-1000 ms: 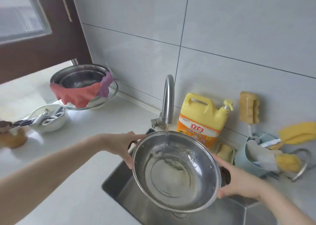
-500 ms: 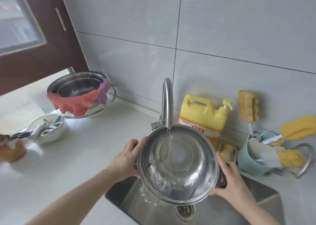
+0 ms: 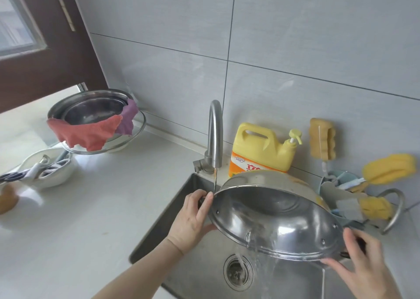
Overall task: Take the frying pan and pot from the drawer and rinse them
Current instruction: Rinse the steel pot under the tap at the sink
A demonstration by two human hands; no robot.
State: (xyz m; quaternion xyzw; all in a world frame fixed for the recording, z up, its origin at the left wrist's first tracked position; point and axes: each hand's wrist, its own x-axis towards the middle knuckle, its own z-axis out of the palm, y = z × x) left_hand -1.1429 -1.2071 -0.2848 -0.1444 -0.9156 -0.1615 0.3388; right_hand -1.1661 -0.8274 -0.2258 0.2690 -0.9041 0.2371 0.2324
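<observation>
The left hand (image 3: pixel 192 221) is wrapped around the dark handle on the left side of the steel pot (image 3: pixel 276 217), with the fingers curled over the rim. The right hand (image 3: pixel 361 267) is placed at the opposite handle, its thumb laid on the rim and its fingers spread beneath the pot's edge; a firm grasp cannot be confirmed, as the handle is mostly hidden by the hand. The pot is held between the two hands above the sink (image 3: pixel 181 208), tilted steeply toward the camera, and water (image 3: pixel 261 262) is being poured out over its lower rim. Below the hands, the water is caught by the sink near the drain (image 3: pixel 238 272). Just beyond the left hand, a thin stream is released from the faucet (image 3: pixel 215 135) and lands at the pot's raised edge. Behind the pot, a yellow detergent bottle (image 3: pixel 261 153) is set against the tiled wall. Beyond the right hand, sponges are kept in a blue holder (image 3: pixel 334 180). Well to the left of the left hand, stacked metal bowls (image 3: pixel 91 110) draped with a red cloth (image 3: pixel 86 133) are found on the countertop (image 3: pixel 102 208).
</observation>
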